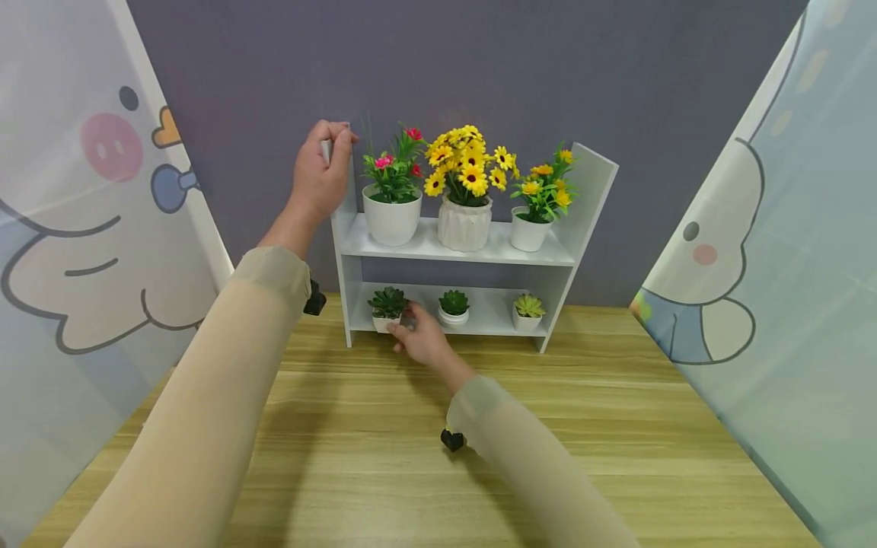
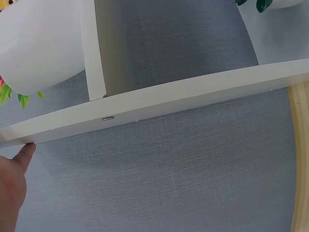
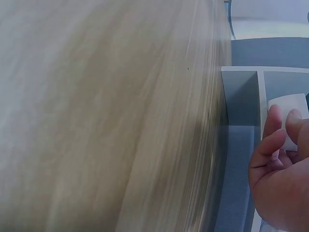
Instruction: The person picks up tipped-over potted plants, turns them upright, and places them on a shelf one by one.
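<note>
A white two-tier shelf stands against the grey backdrop. My left hand grips the top of its left side panel; in the left wrist view a digit of that hand touches the panel. On the lower tier, at the left, is a dark green succulent in a small white pot. The thumb and fingers of my right hand pinch this pot from its right side. In the right wrist view the right hand covers part of the pot.
Beside it on the lower tier are a round-potted succulent and a pale yellow-green one. Above stand pots with pink flowers, yellow daisies and orange-yellow flowers. The wooden table extends in front, between cartoon-printed curtains.
</note>
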Demonstrator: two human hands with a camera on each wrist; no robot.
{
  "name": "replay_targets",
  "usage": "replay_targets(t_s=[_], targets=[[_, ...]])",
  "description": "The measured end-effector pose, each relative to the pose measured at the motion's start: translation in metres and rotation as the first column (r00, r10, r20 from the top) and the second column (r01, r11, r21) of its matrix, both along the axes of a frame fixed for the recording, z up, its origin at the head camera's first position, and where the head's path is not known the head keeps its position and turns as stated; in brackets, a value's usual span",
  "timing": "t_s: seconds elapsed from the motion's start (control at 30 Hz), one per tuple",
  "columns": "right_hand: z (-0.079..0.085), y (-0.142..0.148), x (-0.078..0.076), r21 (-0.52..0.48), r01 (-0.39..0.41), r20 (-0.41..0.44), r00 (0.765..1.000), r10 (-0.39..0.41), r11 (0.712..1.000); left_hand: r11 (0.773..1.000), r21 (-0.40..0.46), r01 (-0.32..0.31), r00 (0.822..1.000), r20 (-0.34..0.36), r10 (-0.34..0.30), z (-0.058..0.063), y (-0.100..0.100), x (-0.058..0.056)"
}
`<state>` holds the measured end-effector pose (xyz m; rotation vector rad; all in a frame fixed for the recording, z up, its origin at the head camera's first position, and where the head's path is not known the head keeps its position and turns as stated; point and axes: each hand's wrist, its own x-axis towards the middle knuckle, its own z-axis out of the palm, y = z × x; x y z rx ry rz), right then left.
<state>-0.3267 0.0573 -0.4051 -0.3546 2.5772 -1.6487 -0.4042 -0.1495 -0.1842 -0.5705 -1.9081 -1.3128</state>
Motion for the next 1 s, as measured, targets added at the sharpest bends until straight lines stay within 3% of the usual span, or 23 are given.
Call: replay_targets(t_s=[0.63,1.0], targets=[[0.0007,-0.0065,-0.0070,0.033,0.015,-0.018,1.000,-0.014,0.999,1.000,0.012,0.014,1.000,0.013,-0.014,0.0020,0.0019,0.0063],[0.0001,-0.0104,-0.0077,-0.030,0.018,0.006,1.000,-0.017,0.999,1.000,0.011,0.000,1.000,0.013,0.000,0.0040,0.0042,0.0079]])
